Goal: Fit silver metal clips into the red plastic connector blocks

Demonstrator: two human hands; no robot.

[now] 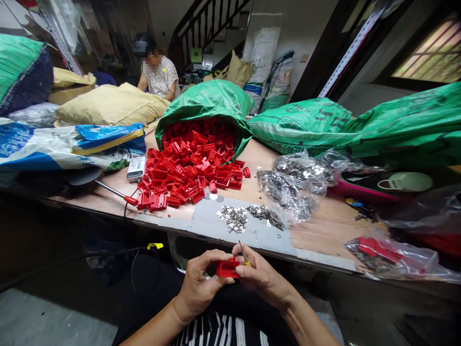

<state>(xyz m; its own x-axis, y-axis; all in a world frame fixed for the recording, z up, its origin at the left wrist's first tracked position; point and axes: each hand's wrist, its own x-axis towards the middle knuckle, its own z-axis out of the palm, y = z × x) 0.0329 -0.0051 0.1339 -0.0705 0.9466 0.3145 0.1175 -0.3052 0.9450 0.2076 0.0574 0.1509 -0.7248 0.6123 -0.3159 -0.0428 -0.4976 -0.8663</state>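
The one camera rides on the person's head and looks forward and down, so the left hand [196,283] and right hand [261,276], both pinching a small red plastic housing [227,269], sit very near at the bottom centre. Past them it faces the long wooden worktable [324,226] squarely, its heap of red plastic housings [190,168] at middle distance and a seated person [158,72] far behind.

Wooden table [324,226] — red plastic parts [190,168], green sacks [212,103], metal bits [234,218].
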